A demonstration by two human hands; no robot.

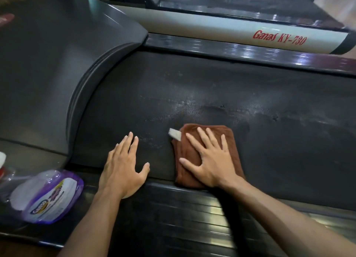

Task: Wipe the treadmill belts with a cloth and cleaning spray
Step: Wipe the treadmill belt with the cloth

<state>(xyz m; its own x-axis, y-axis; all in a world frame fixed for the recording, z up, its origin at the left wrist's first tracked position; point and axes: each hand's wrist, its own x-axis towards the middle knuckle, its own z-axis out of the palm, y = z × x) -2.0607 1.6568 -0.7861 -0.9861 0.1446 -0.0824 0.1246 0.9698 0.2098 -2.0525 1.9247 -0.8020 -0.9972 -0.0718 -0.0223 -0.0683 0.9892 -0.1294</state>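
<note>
The black treadmill belt fills the middle of the view, with pale wet streaks across it. A folded brown cloth with a white tag lies on the belt near its front edge. My right hand presses flat on the cloth, fingers straight and spread. My left hand rests flat on the bare belt left of the cloth, fingers straight. A spray bottle with a purple and white label lies on its side on the near side rail at lower left.
The grey motor cover rises at the left end of the belt. A ribbed side rail runs along the front. Beyond the far rail lies a white frame bar lettered "Ganas KY-730", with another treadmill behind it.
</note>
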